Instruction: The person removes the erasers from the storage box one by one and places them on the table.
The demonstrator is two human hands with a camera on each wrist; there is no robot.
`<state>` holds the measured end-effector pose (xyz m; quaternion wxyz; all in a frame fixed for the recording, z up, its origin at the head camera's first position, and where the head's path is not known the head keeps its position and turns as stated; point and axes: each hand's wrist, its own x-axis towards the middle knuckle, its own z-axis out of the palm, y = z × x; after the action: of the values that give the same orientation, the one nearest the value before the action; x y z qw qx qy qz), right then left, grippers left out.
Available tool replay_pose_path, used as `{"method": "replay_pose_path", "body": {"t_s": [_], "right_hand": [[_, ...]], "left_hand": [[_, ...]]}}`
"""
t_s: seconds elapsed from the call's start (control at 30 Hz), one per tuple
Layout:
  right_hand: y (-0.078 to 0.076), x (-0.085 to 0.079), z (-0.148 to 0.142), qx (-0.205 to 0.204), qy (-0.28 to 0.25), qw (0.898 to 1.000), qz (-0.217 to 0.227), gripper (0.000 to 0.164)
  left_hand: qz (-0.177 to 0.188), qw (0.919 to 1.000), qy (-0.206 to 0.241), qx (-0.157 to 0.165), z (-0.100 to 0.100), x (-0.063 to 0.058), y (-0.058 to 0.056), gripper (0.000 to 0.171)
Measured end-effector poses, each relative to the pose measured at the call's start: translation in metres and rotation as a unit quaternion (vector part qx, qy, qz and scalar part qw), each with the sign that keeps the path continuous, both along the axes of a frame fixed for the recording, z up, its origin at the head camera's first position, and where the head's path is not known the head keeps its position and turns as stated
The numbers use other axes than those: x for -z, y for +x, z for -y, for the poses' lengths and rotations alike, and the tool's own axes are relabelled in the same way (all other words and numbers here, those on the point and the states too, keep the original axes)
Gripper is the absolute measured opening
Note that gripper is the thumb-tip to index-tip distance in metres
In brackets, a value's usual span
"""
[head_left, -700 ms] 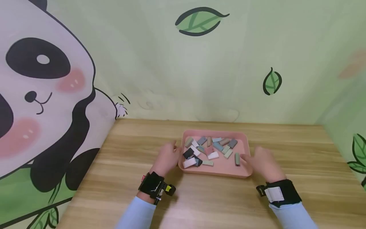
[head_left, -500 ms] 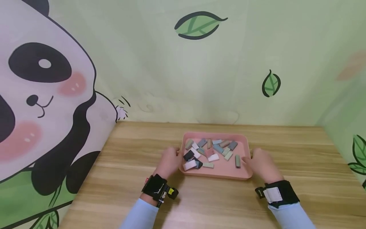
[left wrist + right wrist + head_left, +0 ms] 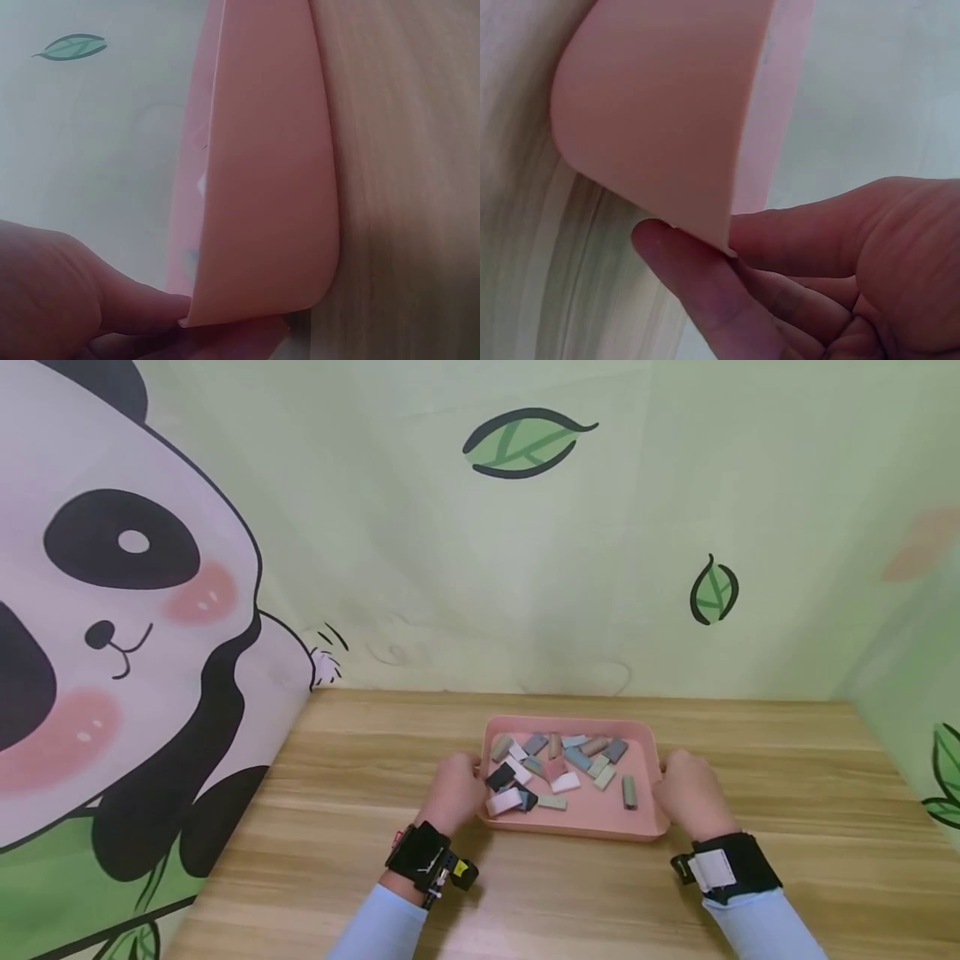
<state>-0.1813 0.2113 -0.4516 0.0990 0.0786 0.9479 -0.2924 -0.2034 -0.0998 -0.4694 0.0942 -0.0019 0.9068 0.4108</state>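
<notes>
A shallow pink tray stands on the wooden table in the head view, with several small blocks inside it. My left hand pinches its left side, thumb over the rim and fingers against the outer wall, as the left wrist view shows. On the opposite side my right hand pinches the rim between thumb and fingers, seen closely in the right wrist view. Most blocks crowd the left and back of the tray; a green block lies apart near the right end. A white block rests at the front left.
The wooden table extends around the tray on all sides. Behind it rises a pale green backdrop printed with leaves and a panda at the left. Each wrist wears a black strap with a small camera.
Both hands have closed in on the tray's sides; the right thumb and fingers now grip the rim. The tray and backdrop sit slightly lower in the head view, and the blocks keep their arrangement.
</notes>
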Motion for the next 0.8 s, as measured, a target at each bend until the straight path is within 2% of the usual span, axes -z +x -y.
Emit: {"method": "replay_pose_path", "body": {"t_s": [0.1,0.4,0.6,0.7,0.8], "right_hand": [[-0.001,0.001,-0.001,0.011,-0.009,1.000,0.015,0.024],[-0.008,0.004,-0.004,0.023,-0.010,1.000,0.012,0.023],[-0.014,0.004,-0.007,0.026,-0.008,0.999,0.025,0.021],[-0.017,0.003,-0.008,0.025,-0.004,0.999,0.029,0.019],[-0.019,0.003,-0.007,0.025,0.000,0.999,0.037,0.017]], "left_hand": [[0.006,1.0000,0.007,0.001,-0.002,0.000,0.000,0.029],[0.021,0.9997,-0.001,-0.009,-0.006,-0.001,-0.002,0.030],[0.016,0.9998,-0.007,-0.009,-0.008,-0.002,-0.006,0.030],[0.008,0.9996,-0.026,-0.008,-0.011,-0.004,-0.008,0.025],[-0.017,0.9979,-0.063,-0.004,-0.015,-0.009,-0.010,0.014]]}}
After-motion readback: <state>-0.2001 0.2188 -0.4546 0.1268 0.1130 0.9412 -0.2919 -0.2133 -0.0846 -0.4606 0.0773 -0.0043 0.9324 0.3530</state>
